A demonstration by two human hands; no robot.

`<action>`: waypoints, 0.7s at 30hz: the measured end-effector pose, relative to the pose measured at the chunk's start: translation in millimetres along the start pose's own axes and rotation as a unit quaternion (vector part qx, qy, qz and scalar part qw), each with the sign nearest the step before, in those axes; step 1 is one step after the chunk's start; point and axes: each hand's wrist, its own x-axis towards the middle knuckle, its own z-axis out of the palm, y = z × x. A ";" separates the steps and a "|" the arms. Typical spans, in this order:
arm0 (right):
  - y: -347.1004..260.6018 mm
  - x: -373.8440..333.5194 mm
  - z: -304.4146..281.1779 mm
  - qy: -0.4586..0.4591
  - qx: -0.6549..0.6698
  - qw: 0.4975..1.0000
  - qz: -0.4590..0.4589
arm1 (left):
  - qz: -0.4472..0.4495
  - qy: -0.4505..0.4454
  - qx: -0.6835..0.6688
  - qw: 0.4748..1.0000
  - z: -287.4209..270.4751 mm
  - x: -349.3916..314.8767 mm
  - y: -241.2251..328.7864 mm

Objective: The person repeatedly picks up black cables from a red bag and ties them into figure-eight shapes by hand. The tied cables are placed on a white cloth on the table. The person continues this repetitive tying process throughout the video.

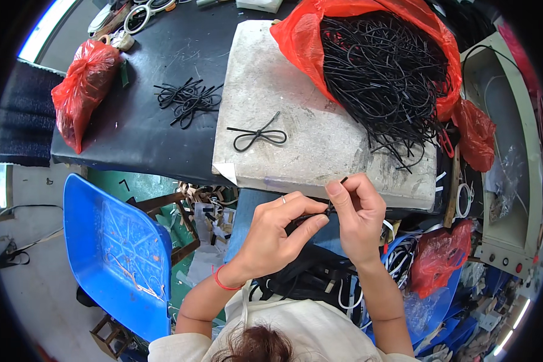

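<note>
My left hand (pixel 288 226) and my right hand (pixel 357 214) meet in front of the pale block's near edge, both pinching a black cord (pixel 330 208). One short cord end pokes up above my right thumb; most of the cord is hidden by my fingers. On the block (pixel 320 151) lies a single black cord bow (pixel 259 134) with two loops and two ends. To its left, a small pile of similar bows (pixel 187 101) rests on the black tabletop. At the far right of the block, a large tangle of black cords (pixel 386 78) spills from an open red plastic bag (pixel 301 39).
A tied red bag (pixel 85 87) stands on the black table (pixel 145 142) at left. Below it is a blue plastic tub (pixel 111 247) with some scraps. Red plastic (pixel 443 256) and white cords lie by my right arm. A grey metal housing (pixel 505 139) stands at the right.
</note>
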 end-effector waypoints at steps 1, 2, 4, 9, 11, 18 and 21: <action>-0.6 0.2 -0.9 0.001 0.004 1.000 0.015 | 0.005 -0.002 0.000 1.000 2.1 -1.2 1.1; -0.7 0.6 -1.6 0.003 0.007 1.000 0.030 | 0.010 -0.004 0.000 1.000 3.6 -1.7 1.7; 2.5 2.1 -1.2 -0.002 0.029 0.999 0.034 | -0.004 -0.008 0.004 1.000 3.6 -0.8 2.3; -13.7 6.1 -2.2 -0.069 0.135 0.975 0.163 | -0.049 0.004 -0.081 0.995 -7.6 3.7 -6.2; -11.5 5.5 -11.7 -0.155 0.122 0.963 0.186 | -0.076 -0.013 -0.072 0.994 -14.2 5.4 -2.8; -14.2 1.0 -8.2 -0.163 0.141 0.970 0.114 | -0.192 -0.061 -0.192 0.961 -19.5 8.1 0.0; -11.2 0.4 -4.0 -0.131 0.101 0.983 0.085 | -0.196 -0.037 -0.269 0.942 -14.2 9.3 1.0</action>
